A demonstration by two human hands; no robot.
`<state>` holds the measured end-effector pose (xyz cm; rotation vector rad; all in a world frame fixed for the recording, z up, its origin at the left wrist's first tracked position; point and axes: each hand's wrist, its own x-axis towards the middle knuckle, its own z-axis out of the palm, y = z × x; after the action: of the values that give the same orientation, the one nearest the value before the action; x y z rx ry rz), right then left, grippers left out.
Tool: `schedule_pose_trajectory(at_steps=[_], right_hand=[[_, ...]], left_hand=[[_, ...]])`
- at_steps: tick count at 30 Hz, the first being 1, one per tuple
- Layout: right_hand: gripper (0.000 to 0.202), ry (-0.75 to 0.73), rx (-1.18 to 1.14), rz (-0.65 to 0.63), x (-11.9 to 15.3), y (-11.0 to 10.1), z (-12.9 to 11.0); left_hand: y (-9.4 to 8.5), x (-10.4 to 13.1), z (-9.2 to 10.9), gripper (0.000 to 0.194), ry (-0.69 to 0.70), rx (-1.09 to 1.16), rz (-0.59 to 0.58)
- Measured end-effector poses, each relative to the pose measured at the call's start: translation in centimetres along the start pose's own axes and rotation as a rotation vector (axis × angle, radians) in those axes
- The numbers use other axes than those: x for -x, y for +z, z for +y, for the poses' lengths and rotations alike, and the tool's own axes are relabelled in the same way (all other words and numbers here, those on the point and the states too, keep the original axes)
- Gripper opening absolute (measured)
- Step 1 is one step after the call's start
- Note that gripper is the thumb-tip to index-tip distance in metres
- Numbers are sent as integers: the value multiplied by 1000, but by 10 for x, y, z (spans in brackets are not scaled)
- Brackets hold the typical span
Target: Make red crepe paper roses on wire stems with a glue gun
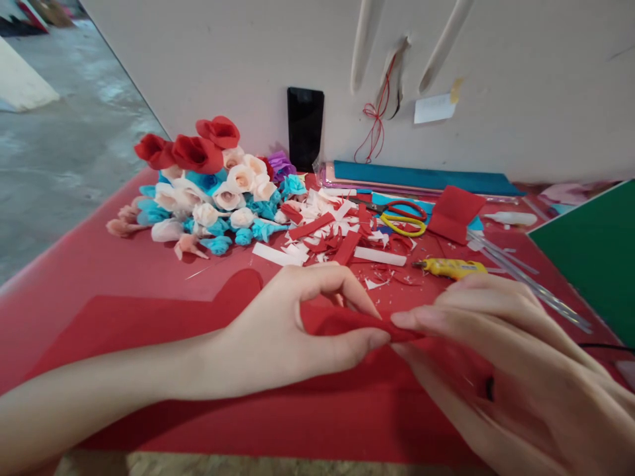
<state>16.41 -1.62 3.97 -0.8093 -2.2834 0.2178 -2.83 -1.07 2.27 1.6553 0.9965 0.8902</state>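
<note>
Between my two hands is a piece of red crepe paper (347, 322), bunched narrow at its right end. My left hand (297, 324) pinches it between thumb and fingertips. At the narrow end, my right hand (496, 357) grips it with thumb and fingertips, close beside the left thumb. Under my hands lies a larger red sheet (139, 330). A rounded red paper piece (243, 287) lies just behind my left wrist. The exact shape of the held paper is partly hidden by my fingers.
Paper flowers (213, 192) in red, white, blue and pink are heaped at the back left. Red and white paper scraps (342, 231), scissors (404, 221), a yellow glue gun (451, 267) and clear glue sticks (530, 277) lie behind my hands. A black phone (305, 129) leans on the wall.
</note>
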Motion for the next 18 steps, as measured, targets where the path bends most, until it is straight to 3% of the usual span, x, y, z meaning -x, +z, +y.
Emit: schedule_pose_trajectory(at_steps=[7,13,18], right_hand=[[33,4,122,-41,12,-4,5],[36,41,-10,-135,10,-5,3],[33,114,16,38,12,-3,4]], left_hand=[[-1,2,0,7,6,0,5],[0,2,-3,6,82,-46,45],[-2,0,-6,8,273,-225,126]])
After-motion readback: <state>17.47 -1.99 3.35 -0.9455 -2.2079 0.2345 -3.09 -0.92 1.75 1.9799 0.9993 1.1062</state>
